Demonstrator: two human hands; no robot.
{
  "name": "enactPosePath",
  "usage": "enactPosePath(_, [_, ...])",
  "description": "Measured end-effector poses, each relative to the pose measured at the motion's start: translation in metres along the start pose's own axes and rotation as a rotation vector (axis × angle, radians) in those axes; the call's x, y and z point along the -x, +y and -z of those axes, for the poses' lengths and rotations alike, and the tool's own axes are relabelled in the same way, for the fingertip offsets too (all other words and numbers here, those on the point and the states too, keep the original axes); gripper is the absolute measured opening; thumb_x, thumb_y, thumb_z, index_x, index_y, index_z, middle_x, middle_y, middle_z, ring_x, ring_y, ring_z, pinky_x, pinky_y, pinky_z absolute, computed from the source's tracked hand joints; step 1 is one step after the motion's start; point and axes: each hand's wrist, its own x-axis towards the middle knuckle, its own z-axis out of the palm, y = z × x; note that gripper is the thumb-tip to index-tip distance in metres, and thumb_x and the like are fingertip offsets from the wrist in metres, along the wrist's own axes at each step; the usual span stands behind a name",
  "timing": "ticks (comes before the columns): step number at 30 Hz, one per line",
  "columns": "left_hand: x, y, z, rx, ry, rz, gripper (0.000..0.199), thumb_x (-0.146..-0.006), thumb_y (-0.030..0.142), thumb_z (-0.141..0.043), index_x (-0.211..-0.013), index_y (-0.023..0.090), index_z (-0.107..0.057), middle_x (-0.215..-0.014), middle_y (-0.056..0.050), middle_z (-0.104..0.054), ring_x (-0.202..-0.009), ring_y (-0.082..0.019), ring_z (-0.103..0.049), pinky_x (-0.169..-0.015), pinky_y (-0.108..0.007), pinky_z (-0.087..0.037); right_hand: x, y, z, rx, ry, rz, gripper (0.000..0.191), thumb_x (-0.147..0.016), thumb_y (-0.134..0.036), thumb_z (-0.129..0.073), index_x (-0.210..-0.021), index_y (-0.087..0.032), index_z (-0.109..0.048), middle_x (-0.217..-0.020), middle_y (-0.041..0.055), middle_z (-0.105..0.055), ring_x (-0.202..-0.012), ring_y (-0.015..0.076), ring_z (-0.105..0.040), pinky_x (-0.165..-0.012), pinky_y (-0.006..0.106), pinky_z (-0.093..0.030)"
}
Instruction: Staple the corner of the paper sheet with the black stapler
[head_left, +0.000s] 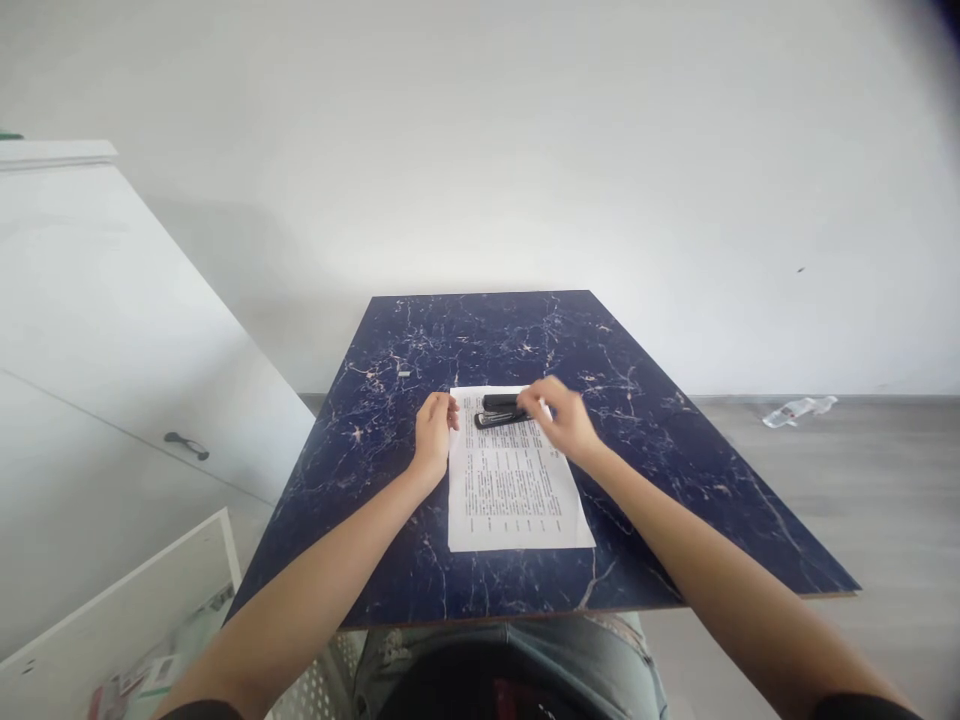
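A black stapler (501, 419) lies on a printed sheet of paper (510, 500), its top arm and base swung apart. My right hand (561, 418) is closed, with thumb and fingers on the right end of the stapler, hiding that end. At the upper left edge of the sheet rests my left hand (433, 430), its fingers loosely bent towards the stapler; nothing shows in them. A small pale strip (404, 373), too small to identify, lies on the table beyond my left hand.
The dark blue marble-patterned table (517, 340) stands close to a white wall (480, 150). To the left are a white cabinet (112, 330) and a pulled-out drawer (225, 545) with items inside. A clear plastic bottle (799, 411) lies on the floor at right.
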Motion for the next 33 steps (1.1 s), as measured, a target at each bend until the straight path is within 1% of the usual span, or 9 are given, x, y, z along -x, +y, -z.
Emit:
enactPosePath(1, [-0.003,-0.005,-0.001,0.042,-0.008,0.028,0.025,-0.090,0.039,-0.060,-0.079,0.017,-0.059,-0.076,-0.001,-0.059,-0.061,-0.011,-0.054,-0.059,-0.024,-0.045,-0.006,0.006,0.000,0.014,0.147,-0.140,0.030,-0.096,-0.036,-0.045,-0.096,-0.020,-0.071,-0.093,0.0073,-0.073,-0.085,0.0222,-0.064,-0.081,0.038,-0.049])
enactPosePath(3, [-0.006,-0.010,-0.005,0.128,-0.038,0.063,0.022,-0.087,0.038,-0.064,-0.082,0.016,-0.062,-0.083,-0.004,-0.065,-0.074,-0.014,-0.063,-0.073,-0.028,-0.052,-0.016,0.018,-0.004,0.023,0.288,-0.376,0.028,-0.092,-0.035,-0.045,-0.090,-0.019,-0.069,-0.082,0.0053,-0.070,-0.073,0.0196,-0.060,-0.071,0.033,-0.045])
enactPosePath(5, [-0.006,-0.013,-0.007,0.203,-0.078,0.092,0.021,-0.086,0.037,-0.065,-0.086,0.015,-0.066,-0.093,-0.007,-0.070,-0.090,-0.018,-0.068,-0.089,-0.033,-0.053,-0.020,0.031,-0.012,0.018,0.294,-0.503,0.025,-0.089,-0.035,-0.047,-0.086,-0.020,-0.067,-0.079,0.0039,-0.070,-0.070,0.0188,-0.058,-0.068,0.031,-0.042])
enactPosePath(7, [-0.005,-0.014,-0.008,0.246,-0.116,0.124,0.022,-0.085,0.035,-0.066,-0.090,0.015,-0.069,-0.101,-0.010,-0.072,-0.101,-0.020,-0.068,-0.099,-0.036,-0.050,-0.019,0.040,-0.021,0.026,0.278,-0.538,0.025,-0.087,-0.036,-0.048,-0.083,-0.020,-0.067,-0.080,0.0043,-0.071,-0.072,0.0196,-0.059,-0.069,0.030,-0.040])
enactPosePath(13, [-0.003,-0.019,-0.007,0.226,-0.153,0.119,0.022,-0.086,0.029,-0.064,-0.099,0.014,-0.073,-0.112,-0.013,-0.072,-0.110,-0.023,-0.068,-0.108,-0.041,-0.046,-0.010,0.044,-0.031,0.117,0.246,-0.491,0.026,-0.089,-0.032,-0.044,-0.080,-0.020,-0.065,-0.078,0.0044,-0.070,-0.068,0.0188,-0.057,-0.068,0.029,-0.038])
enactPosePath(20, [-0.005,-0.024,-0.004,0.214,-0.050,0.137,0.022,-0.080,0.022,-0.063,-0.097,0.016,-0.074,-0.114,-0.013,-0.073,-0.116,-0.026,-0.066,-0.110,-0.045,-0.043,-0.009,0.046,-0.030,0.114,0.222,-0.472,0.025,-0.091,-0.031,-0.043,-0.078,-0.021,-0.061,-0.075,0.0026,-0.067,-0.067,0.0174,-0.055,-0.067,0.029,-0.036])
enactPosePath(25, [-0.009,-0.031,-0.001,0.183,-0.065,0.131,0.026,-0.078,0.022,-0.061,-0.099,0.018,-0.075,-0.115,-0.011,-0.074,-0.118,-0.027,-0.065,-0.109,-0.045,-0.043,-0.007,0.043,-0.030,0.056,0.245,-0.452,0.033,-0.097,-0.039,-0.040,-0.084,-0.021,-0.063,-0.080,0.0030,-0.067,-0.074,0.0196,-0.057,-0.068,0.029,-0.038])
enactPosePath(29, [-0.009,-0.030,-0.001,0.143,-0.094,0.095,0.023,-0.079,0.021,-0.063,-0.098,0.018,-0.075,-0.114,-0.011,-0.074,-0.116,-0.027,-0.066,-0.108,-0.045,-0.045,-0.008,0.037,-0.024,0.110,0.085,-0.205,0.035,-0.094,-0.052,-0.052,-0.106,-0.023,-0.068,-0.102,0.0066,-0.068,-0.091,0.0246,-0.058,-0.082,0.035,-0.043])
enactPosePath(33, [-0.007,-0.026,-0.002,-0.040,-0.145,-0.019,0.026,-0.077,0.016,-0.071,-0.102,0.017,-0.072,-0.113,-0.012,-0.073,-0.111,-0.025,-0.068,-0.107,-0.046,-0.047,-0.009,0.036,-0.022,0.216,-0.077,0.037,0.037,-0.080,-0.043,-0.075,-0.111,-0.024,-0.067,-0.122,0.0084,-0.064,-0.105,0.0293,-0.053,-0.097,0.043,-0.042])
